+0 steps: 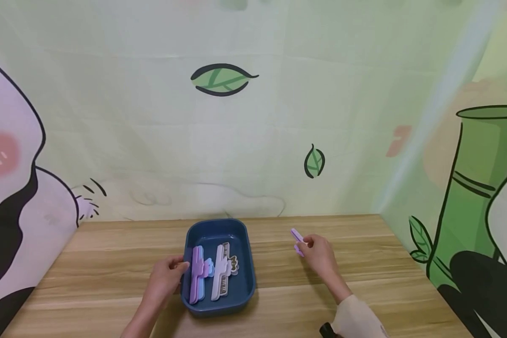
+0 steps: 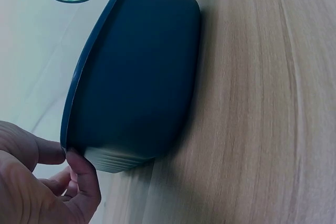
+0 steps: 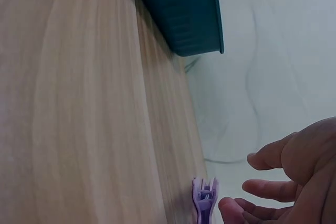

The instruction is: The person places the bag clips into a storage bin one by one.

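Note:
My left hand [image 1: 164,277] pinches the left rim of a deep blue plastic tub [image 1: 250,281]; the left wrist view shows thumb and finger at its edge. Inside the tub lie a purple bag clip [image 1: 195,277], a blue one [image 1: 201,286] partly under it, a white one [image 1: 219,277] and a dark-patterned one [image 1: 224,285] with a bow-shaped handle. To the tub's right, my right hand [image 1: 321,257] hovers over a light purple clip [image 3: 205,200] on the table. Its fingers are spread and apart from the clip in the right wrist view.
The wood-grain table [image 1: 110,267] ends at a backdrop [image 1: 279,117] with printed leaves, pandas and bamboo. A small black object [image 1: 327,330] shows by the right sleeve [image 1: 357,319]. The tub stands close to the table's far edge.

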The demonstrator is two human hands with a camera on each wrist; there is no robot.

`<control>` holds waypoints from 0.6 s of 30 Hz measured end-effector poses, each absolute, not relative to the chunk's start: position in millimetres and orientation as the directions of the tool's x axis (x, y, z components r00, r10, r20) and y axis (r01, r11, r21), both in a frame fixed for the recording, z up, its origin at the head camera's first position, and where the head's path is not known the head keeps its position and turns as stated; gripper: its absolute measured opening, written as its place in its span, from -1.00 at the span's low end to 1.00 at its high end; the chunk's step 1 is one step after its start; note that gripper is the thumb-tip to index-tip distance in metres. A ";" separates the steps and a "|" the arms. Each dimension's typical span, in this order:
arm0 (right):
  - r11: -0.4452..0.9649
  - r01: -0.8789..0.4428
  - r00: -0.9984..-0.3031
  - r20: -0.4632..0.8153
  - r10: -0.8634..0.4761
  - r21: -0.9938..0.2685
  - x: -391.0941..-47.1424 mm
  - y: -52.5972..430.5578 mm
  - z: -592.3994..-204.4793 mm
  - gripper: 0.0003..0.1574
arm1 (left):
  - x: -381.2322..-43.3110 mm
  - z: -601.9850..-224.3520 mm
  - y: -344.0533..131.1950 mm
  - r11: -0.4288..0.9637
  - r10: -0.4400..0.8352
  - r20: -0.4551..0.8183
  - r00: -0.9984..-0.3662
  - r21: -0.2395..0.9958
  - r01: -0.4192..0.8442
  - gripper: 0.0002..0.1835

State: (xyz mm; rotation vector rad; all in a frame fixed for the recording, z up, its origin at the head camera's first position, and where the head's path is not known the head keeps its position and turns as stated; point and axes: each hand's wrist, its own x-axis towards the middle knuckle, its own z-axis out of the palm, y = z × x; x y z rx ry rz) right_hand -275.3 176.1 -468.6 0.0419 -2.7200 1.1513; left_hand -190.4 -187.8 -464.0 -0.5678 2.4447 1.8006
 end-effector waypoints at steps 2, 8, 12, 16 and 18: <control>0.709 -0.087 -0.984 0.172 0.050 -0.700 -277.3 175.8 -470.1 -0.63 | -190.2 -464.0 -188.0 0.253 -0.258 -0.255 -0.932 0.913 -0.320 -0.57; 0.753 -0.069 -0.982 0.176 0.063 -0.654 -284.5 174.2 -477.8 -0.63 | -189.8 -463.0 -187.7 0.253 -0.258 -0.252 -0.933 0.914 -0.317 -0.57; 0.775 -0.069 -0.980 0.187 0.064 -0.629 -286.9 173.0 -480.5 -0.65 | -189.5 -462.7 -188.0 0.248 -0.259 -0.260 -0.930 0.913 -0.324 -0.57; 0.788 -0.068 -0.981 0.184 0.058 -0.612 -288.5 171.3 -481.5 -0.65 | -189.7 -463.4 -188.7 0.242 -0.262 -0.270 -0.926 0.911 -0.334 -0.57; 0.796 -0.076 -0.980 0.193 0.052 -0.601 -289.6 170.3 -482.3 -0.65 | -189.9 -463.4 -188.8 0.239 -0.263 -0.276 -0.924 0.910 -0.339 -0.57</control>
